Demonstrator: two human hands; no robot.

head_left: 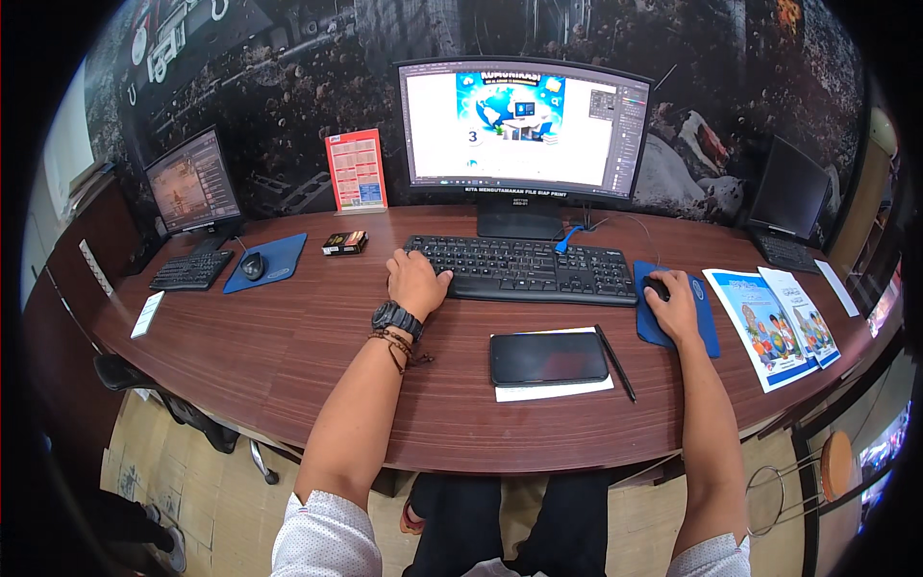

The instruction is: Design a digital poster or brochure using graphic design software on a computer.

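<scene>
At nine o'clock on the curved dark-wood tabletop (288,356), a small side monitor (192,183) stands over a compact black keyboard (190,270) and a dark mouse (252,265) resting on a blue mouse pad (274,260). Toward eleven o'clock, a red-and-white upright calendar card (357,170) stands against the wall, with a small black box (344,243) just in front of it.

At centre, the left hand (416,282), wearing a black wristwatch (396,317) and beaded cord bracelets (396,344), lies open and palm-down, fingers curled lightly onto the left end of the wide black computer keyboard (524,268). Above it, at twelve o'clock, the large curved monitor (524,125) shows a blue graphic layout in a design program. Nearer the person, at six o'clock of the keyboard, a black smartphone (548,358) lies face-up on a white sheet of paper (553,388), a black pen (614,362) just beside it.

At three o'clock, the right hand (673,306) is cupped closed over a black computer mouse (657,287) on a second blue pad (707,317). Further right lie colourful printed leaflets (769,327), and a dark laptop (790,202) sits at two o'clock.

The work appears to be mid-edit on the layout, one hand at shortcut keys, one steering the pointer; any further move looks to call for small, steady mouse travel with a timed key press.
</scene>
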